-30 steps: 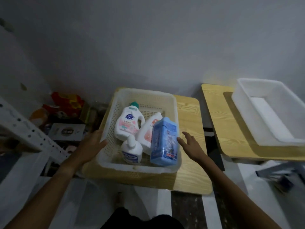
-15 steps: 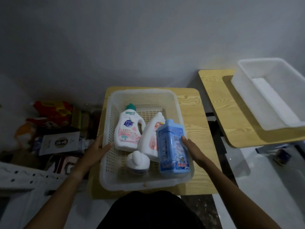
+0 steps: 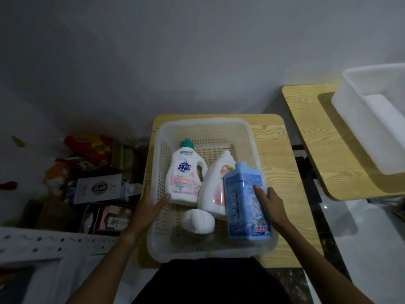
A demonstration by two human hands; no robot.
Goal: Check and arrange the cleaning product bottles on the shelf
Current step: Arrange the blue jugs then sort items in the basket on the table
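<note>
A perforated white plastic basket (image 3: 163, 242) is seen on a small wood-grain table (image 3: 278, 150), and four cleaning products are held in it: a white detergent bottle with a green cap (image 3: 185, 172) lying at the back left, a second white bottle with a pink label (image 3: 215, 185) leaning beside it, a small round white bottle (image 3: 198, 221) near the front, and a tall blue bottle (image 3: 246, 202) at the right. The basket's left wall is gripped by the left hand (image 3: 151, 207), thumb inside and fingers outside. The blue bottle is touched by the right hand (image 3: 268, 205), whose thumb lies on the label; whether the fingers are curled behind it cannot be told. A white tub (image 3: 355, 110) is set on a second table to the right, and assorted boxes (image 3: 98, 189) are crowded at the left. If the blue bottle is lifted on so partial a hold, it could probably slip or tip onto the white bottles beside it; the basket could also be dragged toward the near table edge.
</note>
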